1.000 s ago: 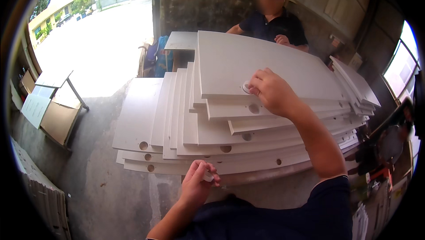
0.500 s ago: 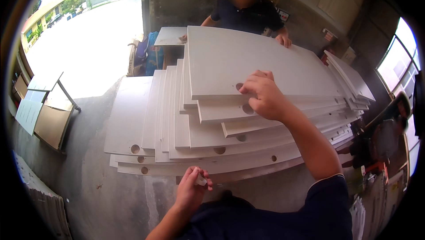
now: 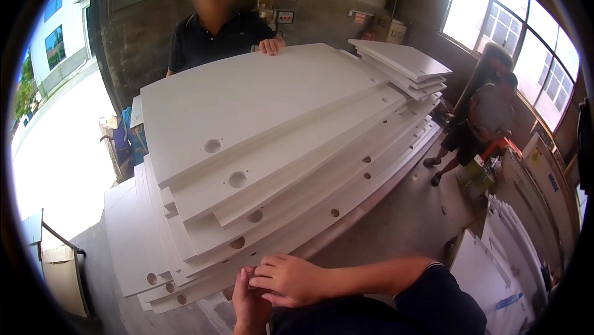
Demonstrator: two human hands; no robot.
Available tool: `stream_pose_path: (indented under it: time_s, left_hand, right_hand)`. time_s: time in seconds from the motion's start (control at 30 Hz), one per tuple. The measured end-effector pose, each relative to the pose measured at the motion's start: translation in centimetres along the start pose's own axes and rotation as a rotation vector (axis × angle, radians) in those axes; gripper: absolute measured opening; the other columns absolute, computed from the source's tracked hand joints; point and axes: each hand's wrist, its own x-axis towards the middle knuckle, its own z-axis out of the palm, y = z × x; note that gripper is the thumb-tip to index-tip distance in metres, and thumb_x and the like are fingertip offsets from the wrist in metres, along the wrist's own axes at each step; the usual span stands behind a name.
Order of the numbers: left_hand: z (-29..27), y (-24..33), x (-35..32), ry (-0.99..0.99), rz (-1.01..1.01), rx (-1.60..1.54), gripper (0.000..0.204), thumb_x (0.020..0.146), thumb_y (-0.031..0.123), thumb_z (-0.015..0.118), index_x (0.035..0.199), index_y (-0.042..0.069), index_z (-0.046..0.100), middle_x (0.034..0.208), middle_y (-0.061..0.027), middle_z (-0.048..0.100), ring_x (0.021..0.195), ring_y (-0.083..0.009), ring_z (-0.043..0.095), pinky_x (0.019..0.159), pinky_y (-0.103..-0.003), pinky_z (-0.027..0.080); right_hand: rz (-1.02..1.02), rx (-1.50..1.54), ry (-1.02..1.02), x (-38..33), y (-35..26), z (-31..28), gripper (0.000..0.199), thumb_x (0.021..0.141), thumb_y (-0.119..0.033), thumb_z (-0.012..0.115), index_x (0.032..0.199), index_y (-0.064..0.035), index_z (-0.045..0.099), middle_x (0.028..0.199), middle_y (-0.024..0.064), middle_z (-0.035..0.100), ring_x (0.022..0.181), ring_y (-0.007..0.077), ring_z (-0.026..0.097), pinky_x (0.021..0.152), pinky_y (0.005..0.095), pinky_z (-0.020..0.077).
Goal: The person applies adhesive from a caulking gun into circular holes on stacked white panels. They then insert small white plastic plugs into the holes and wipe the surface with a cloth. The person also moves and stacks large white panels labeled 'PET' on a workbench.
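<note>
Low in front of me, close to the near edge of the stack, my two hands meet at the fingertips. My left hand point(image 3: 246, 300) is closed, and what its fingers hold is hidden. Curled over those fingers is my right hand point(image 3: 291, 280), also closed around something too small to make out. Beyond them lies a tall, uneven stack of white panels. Its top panel point(image 3: 260, 97) has a round recess point(image 3: 213, 146) with small holes beside it near the close left corner. A second panel point(image 3: 297, 152) below shows a similar round recess point(image 3: 237, 180).
A co-worker point(image 3: 216, 44) stands behind the stack, one hand on the top panel's far edge. Shorter white panels point(image 3: 405, 63) lie at the stack's right end. Another person point(image 3: 489, 115) is at the right, near leaning boards point(image 3: 495, 273). A bright doorway opens at the left.
My right hand has left the top panel's recess and come down to my left hand. The view has swung right. The white bit seen in my left hand is now hidden.
</note>
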Motion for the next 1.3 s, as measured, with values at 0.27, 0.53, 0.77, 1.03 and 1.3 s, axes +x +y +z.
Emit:
stream_pose_path:
  time_s: [0.27,0.53,0.77,1.03,1.3]
  left_hand:
    - [1.0,-4.3,0.4,-0.04,-0.103,0.047,0.021,0.098,0.03,0.047,0.103,0.011,0.055,0.102,-0.0052,0.06,0.102,-0.0214,0.056,0.093,-0.036,0.043]
    - [6.8,-10.2,0.9,-0.023,-0.083,0.253,0.025,0.099,0.028,0.044,0.107,0.008,0.055,0.105,-0.0083,0.061,0.101,-0.0239,0.059,0.09,-0.039,0.047]
    - [8.1,-16.0,1.1,0.068,-0.098,0.355,0.027,0.101,0.022,0.039,0.118,0.004,0.052,0.106,-0.0113,0.06,0.091,-0.0268,0.063,0.086,-0.04,0.05]
    - [10.5,-21.5,0.5,0.172,-0.129,0.362,0.031,0.102,0.032,0.041,0.116,0.007,0.052,0.106,-0.0121,0.06,0.082,-0.0233,0.061,0.078,-0.039,0.053]
    - [10.7,-23.9,0.3,0.154,-0.092,0.485,0.036,0.101,0.042,0.038,0.104,0.008,0.05,0.09,-0.0179,0.065,0.062,-0.0225,0.056,0.058,-0.035,0.048]
  right_hand:
    - [0.25,0.12,0.246,-6.3,1.8,1.2,0.025,0.078,-0.009,0.067,0.102,-0.0067,0.063,0.091,0.0067,0.062,0.089,0.0264,0.056,0.078,0.0382,0.0478]
    - [0.34,0.143,0.344,-11.7,4.5,-2.9,0.03,0.076,-0.008,0.069,0.105,-0.0073,0.065,0.092,0.0073,0.064,0.089,0.0269,0.057,0.078,0.0367,0.0477]
    - [0.369,0.185,0.356,-17.1,6.2,-6.1,0.032,0.073,-0.007,0.071,0.104,-0.0091,0.066,0.097,0.007,0.066,0.093,0.0273,0.057,0.084,0.037,0.0461]
    - [0.339,0.199,0.41,-22.8,8.0,-8.8,0.03,0.073,-0.007,0.072,0.102,-0.0086,0.066,0.095,0.0085,0.065,0.088,0.0289,0.059,0.083,0.0372,0.046]
    - [0.423,0.274,0.536,-27.0,8.6,-12.0,0.027,0.073,-0.002,0.072,0.1,-0.0058,0.066,0.09,0.0111,0.065,0.084,0.0278,0.062,0.076,0.0338,0.0487]
